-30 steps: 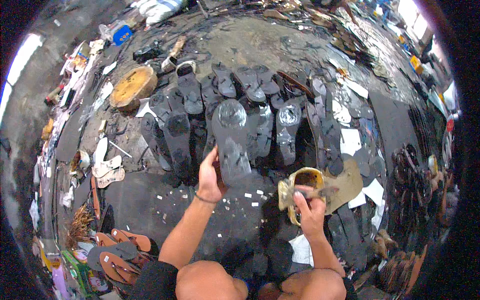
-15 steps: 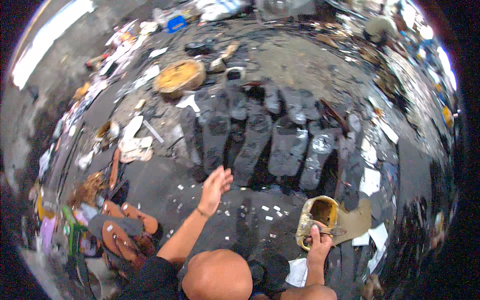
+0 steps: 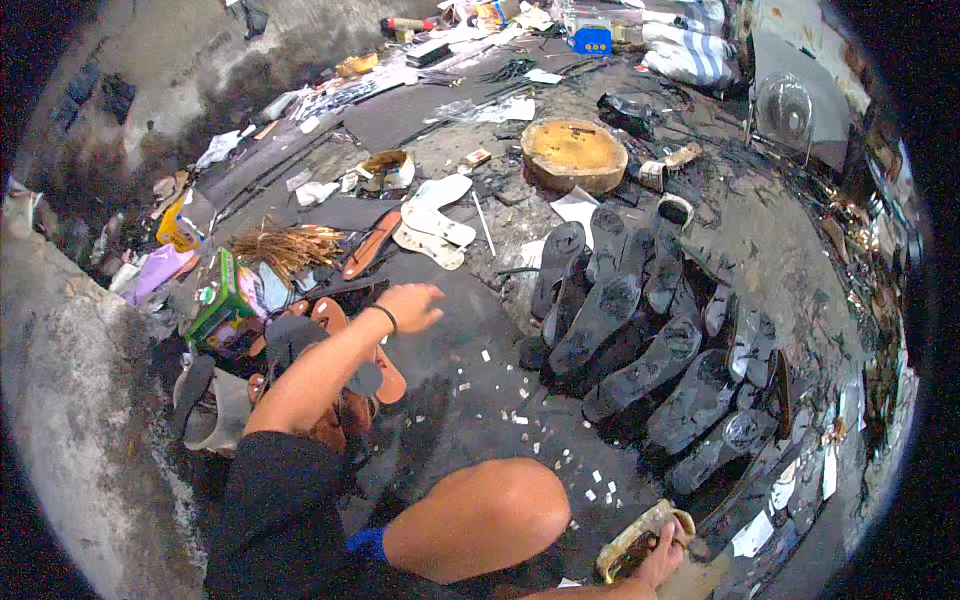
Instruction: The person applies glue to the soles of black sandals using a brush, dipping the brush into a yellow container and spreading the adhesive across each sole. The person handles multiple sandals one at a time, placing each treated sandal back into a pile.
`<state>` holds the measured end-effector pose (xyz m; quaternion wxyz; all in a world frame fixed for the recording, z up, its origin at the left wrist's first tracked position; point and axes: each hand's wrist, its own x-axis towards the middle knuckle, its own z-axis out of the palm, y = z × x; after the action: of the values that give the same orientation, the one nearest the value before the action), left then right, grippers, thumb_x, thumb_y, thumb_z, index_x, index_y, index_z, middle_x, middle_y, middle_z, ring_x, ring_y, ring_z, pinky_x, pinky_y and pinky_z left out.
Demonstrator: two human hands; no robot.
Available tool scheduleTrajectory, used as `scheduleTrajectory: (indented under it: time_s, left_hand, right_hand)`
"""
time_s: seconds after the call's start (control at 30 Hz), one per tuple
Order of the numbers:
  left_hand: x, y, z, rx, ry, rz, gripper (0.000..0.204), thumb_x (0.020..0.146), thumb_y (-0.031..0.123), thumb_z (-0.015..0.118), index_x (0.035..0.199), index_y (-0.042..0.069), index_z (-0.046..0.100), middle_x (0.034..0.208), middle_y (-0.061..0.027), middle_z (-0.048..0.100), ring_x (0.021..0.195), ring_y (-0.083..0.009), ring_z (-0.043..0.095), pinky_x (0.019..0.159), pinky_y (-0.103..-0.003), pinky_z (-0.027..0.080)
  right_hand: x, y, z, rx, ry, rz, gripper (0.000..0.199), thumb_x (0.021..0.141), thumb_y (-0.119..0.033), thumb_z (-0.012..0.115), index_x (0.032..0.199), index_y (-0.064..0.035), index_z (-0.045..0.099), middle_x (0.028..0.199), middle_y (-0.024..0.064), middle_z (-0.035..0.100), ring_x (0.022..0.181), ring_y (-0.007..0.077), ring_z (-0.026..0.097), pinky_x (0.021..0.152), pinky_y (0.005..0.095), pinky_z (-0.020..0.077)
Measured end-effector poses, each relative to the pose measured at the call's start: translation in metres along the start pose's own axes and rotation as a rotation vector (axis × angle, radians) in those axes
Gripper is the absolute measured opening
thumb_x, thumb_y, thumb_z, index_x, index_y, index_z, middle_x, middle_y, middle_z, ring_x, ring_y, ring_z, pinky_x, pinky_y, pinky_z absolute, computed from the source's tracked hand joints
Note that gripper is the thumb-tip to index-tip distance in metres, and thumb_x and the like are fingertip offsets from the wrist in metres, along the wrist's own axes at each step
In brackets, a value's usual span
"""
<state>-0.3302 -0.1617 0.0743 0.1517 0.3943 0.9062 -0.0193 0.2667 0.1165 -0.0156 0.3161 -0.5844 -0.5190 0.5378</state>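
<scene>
My left hand (image 3: 412, 308) reaches over a bunch of brown and grey sandals (image 3: 388, 377), its fingers loosely extended and nothing seen in them. A dark band circles that wrist. At the lower right, my right hand (image 3: 657, 562) grips the edge of a crusted, yellowish cut-open container (image 3: 632, 545); whether it also holds a tool is hidden. Several black shoe soles (image 3: 645, 365) lie in rows to the right, beyond the container. Beside the left hand are a brown sole (image 3: 372, 244) and pale sole pieces (image 3: 436, 222).
A round wooden block (image 3: 574, 152) stands farther back. Straw-like bristles (image 3: 285, 247) and a green box (image 3: 222, 305) lie on the left. Small white scraps (image 3: 520, 420) dot the dark mat. A blue box (image 3: 590, 38) and white sacks (image 3: 690, 45) are at the back.
The view has swung left. My left hand has moved left from near the black soles to above the sandals. My right hand remains at the container.
</scene>
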Motion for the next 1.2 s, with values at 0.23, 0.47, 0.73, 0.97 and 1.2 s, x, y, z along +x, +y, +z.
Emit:
scheduleTrajectory:
  time_s: [0.23, 0.47, 0.73, 0.97, 1.2]
  left_hand:
    - [0.054, -0.159, -0.012, 0.040, -0.092, -0.584, 0.107, 0.071, 0.039, 0.082, 0.156, 0.018, 0.020, 0.153, -0.0226, 0.035, 0.140, -0.0384, 0.039, 0.111, -0.057, 0.037]
    - [0.070, -0.191, 0.025, 0.275, -0.281, -0.553, 0.143, 0.057, 0.039, 0.095, 0.159, 0.028, -0.005, 0.167, -0.0116, -0.008, 0.153, -0.0368, -0.001, 0.111, -0.073, 0.024]
    - [0.097, -0.241, 0.076, 0.180, -0.030, -0.559, 0.113, 0.067, 0.024, 0.087, 0.156, 0.018, 0.018, 0.157, -0.0148, 0.029, 0.142, -0.0434, 0.029, 0.107, -0.062, 0.040]
    - [0.099, -0.257, 0.081, 0.204, 0.191, -0.375, 0.114, 0.065, 0.015, 0.087, 0.156, 0.022, 0.018, 0.151, -0.0172, 0.037, 0.132, -0.0430, 0.041, 0.107, -0.045, 0.043]
    - [0.116, -0.272, 0.078, 0.214, 0.128, -0.324, 0.099, 0.074, 0.013, 0.077, 0.156, 0.016, 0.023, 0.147, -0.0241, 0.038, 0.132, -0.0452, 0.039, 0.112, -0.049, 0.034]
  right_hand:
    - [-0.032, -0.025, -0.044, -0.735, 0.503, -0.190, 0.051, 0.089, -0.045, 0.071, 0.105, 0.0036, 0.068, 0.096, 0.0215, 0.072, 0.083, 0.0285, 0.067, 0.077, 0.0430, 0.0535]
    - [-0.046, -0.039, -0.038, -0.804, 0.542, -0.096, 0.044, 0.089, -0.039, 0.071, 0.105, 0.0027, 0.068, 0.093, 0.0178, 0.071, 0.079, 0.0247, 0.066, 0.074, 0.0401, 0.0531]
    - [-0.064, -0.035, -0.053, -0.806, 0.550, -0.036, 0.037, 0.090, -0.032, 0.071, 0.104, 0.0017, 0.068, 0.090, 0.0136, 0.070, 0.076, 0.0204, 0.064, 0.070, 0.0369, 0.0527]
    - [-0.093, -0.023, -0.063, -0.718, 0.548, -0.026, 0.030, 0.091, -0.026, 0.071, 0.103, 0.0008, 0.068, 0.088, 0.0099, 0.070, 0.072, 0.0166, 0.062, 0.067, 0.0340, 0.0523]
    - [-0.136, 0.004, -0.060, -0.539, 0.549, -0.030, 0.023, 0.091, -0.020, 0.071, 0.102, -0.0001, 0.067, 0.085, 0.0062, 0.069, 0.069, 0.0129, 0.061, 0.064, 0.0311, 0.0519]
